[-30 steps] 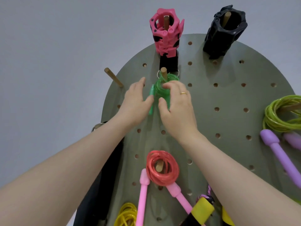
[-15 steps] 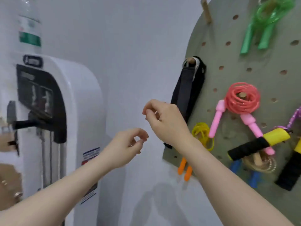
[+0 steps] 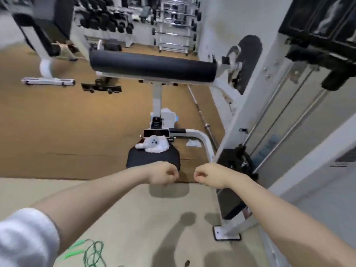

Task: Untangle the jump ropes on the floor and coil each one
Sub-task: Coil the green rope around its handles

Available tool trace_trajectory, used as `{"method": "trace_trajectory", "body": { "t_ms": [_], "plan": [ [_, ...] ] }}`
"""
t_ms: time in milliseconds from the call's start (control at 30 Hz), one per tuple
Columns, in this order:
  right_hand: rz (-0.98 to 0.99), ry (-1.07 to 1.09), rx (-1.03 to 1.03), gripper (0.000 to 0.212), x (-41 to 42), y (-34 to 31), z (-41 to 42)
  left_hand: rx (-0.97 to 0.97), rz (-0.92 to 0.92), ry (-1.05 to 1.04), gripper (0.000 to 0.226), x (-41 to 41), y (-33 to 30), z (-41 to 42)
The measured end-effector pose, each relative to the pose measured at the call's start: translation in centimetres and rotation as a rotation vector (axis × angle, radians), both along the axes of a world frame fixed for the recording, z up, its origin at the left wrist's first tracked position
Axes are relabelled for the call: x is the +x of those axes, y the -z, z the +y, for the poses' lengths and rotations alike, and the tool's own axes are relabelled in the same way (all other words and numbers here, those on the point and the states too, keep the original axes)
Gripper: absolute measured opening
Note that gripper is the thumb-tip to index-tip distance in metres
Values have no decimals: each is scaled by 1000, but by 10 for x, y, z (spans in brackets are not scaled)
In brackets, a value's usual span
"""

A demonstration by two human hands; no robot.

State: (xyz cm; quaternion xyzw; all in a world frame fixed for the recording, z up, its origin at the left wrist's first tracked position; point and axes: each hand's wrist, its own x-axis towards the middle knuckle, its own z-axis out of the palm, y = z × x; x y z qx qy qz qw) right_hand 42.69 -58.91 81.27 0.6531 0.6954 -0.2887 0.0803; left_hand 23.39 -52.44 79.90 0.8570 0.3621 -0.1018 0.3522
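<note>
1. Both arms are held out ahead at about the same height, over the pale floor. The left hand and the right hand are each curled into a loose fist, close together but not touching, and nothing is seen held in either.

2. The empty, drawn-in fists are judged to suit a walk or a turn between two stations, not a grasp: no rope lies within their reach at that height.

3. A green rope is seen loose and uncoiled on the floor by its lower edge, under the left forearm, with its green handles lying beside the cord. It is touched by neither hand. It is judged to be the next rope to be picked up and coiled; whether it is knotted cannot be told.

4. A bench with a white cloth on its pad stands ahead of the hands, where the pale floor meets the brown floor, and a weight machine is ranged along the right edge.

5. Against the earlier frames, the pegboard with its hung, coiled ropes is no longer in view: the view has been turned away from the wall and down to the gym floor. The hands, earlier busy at a green coil on a peg and then half open, are now closed and lowered.
</note>
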Motion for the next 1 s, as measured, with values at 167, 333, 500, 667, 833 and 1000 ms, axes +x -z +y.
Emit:
{"method": "trace_trajectory", "body": {
  "t_ms": [167,333,500,667,833,1000],
  "plan": [
    [-15,-303,-113,25,-106,41,52,-245,-70,-540,14,-133,51,16],
    [-49,-578,-184,26,-202,82,101,-422,-321,-1139,13,-237,91,-1],
    [-102,-829,-298,20,-295,139,137,-439,-483,-1642,13,-291,140,-23],
    [-91,-988,-361,16,-360,205,162,-500,-551,-1909,12,-299,194,-22],
    [-165,-1085,-418,20,-367,286,191,-532,-626,-2129,14,-295,258,5],
    [-275,-1076,-448,19,-361,389,221,-509,-662,-2238,14,-290,350,27]
  ]
}}
